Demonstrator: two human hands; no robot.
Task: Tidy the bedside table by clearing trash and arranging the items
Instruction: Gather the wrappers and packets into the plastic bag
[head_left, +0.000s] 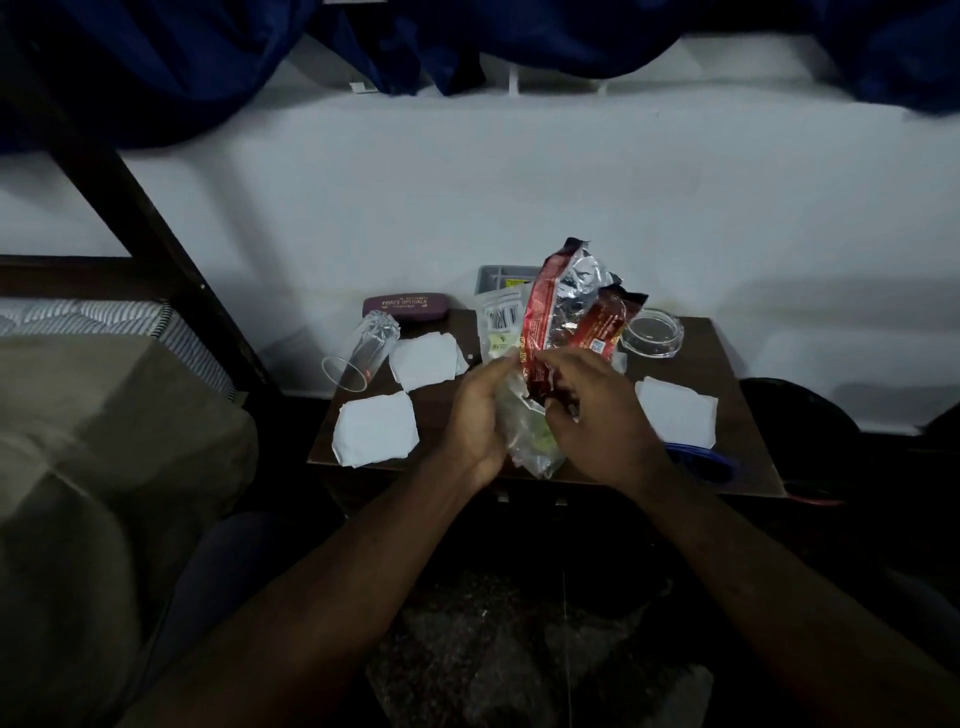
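- Nearest, the left hand (475, 415) curls round a clear plastic bag (530, 441). The right hand (597, 415) pinches the red foil wrappers (550, 312), and the bundle is held above the bedside table (727, 353).
- Trash clearing looks part done: three white paper squares (375, 435) lie on the tabletop, and a tumbler (363, 353) lies on its side.
- At the back, the spectacle case (407, 307), grey tray (501, 274) and glass dish (652, 332) look unarranged.
- The light is dim. The wrappers hide the tray's contents, and a blue object (701, 458) behind the right wrist cannot be identified.
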